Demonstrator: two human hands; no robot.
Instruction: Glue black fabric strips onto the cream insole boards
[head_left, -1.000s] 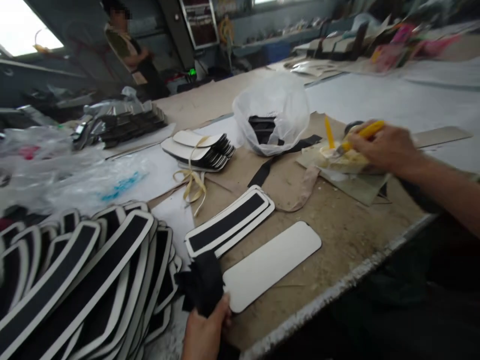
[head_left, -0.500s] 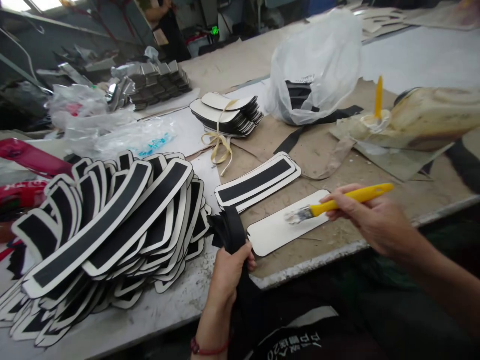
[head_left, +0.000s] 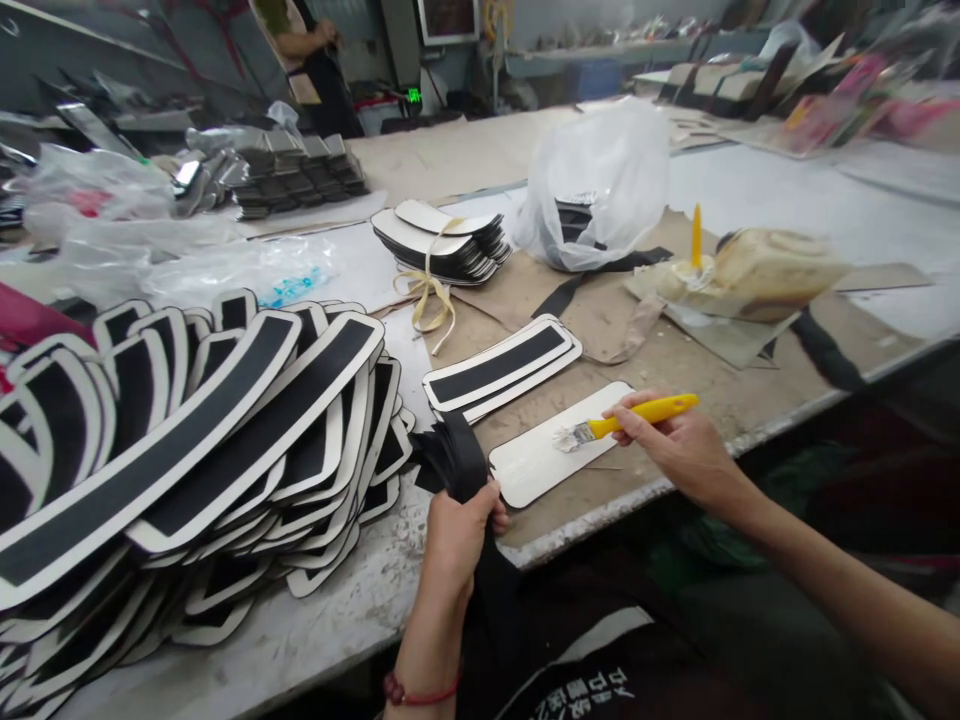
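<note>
My right hand grips a yellow-handled paintbrush, its whitish bristles resting on a pale rounded strip. The strip lies flat near the table's front edge, with a wet-looking sheen on part of it. My left hand is closed around a bundle of black strips just left of that piece; their lower ends hang down over my dark apron. Behind the pale strip lie a few white pieces with black centre bands. A large heap of similar banded pieces fills the table on the left.
A stack of white pieces tied with yellow ribbon stands farther back. Beside it is a white plastic bag with dark pieces inside. A stained glue container with a yellow handle upright at its mouth lies at right. Another person stands in the background.
The view has tilted and shifted, bringing more of the background in. The brush has moved slightly left and down along the pale strip. My left hand keeps its hold on the black strips.
</note>
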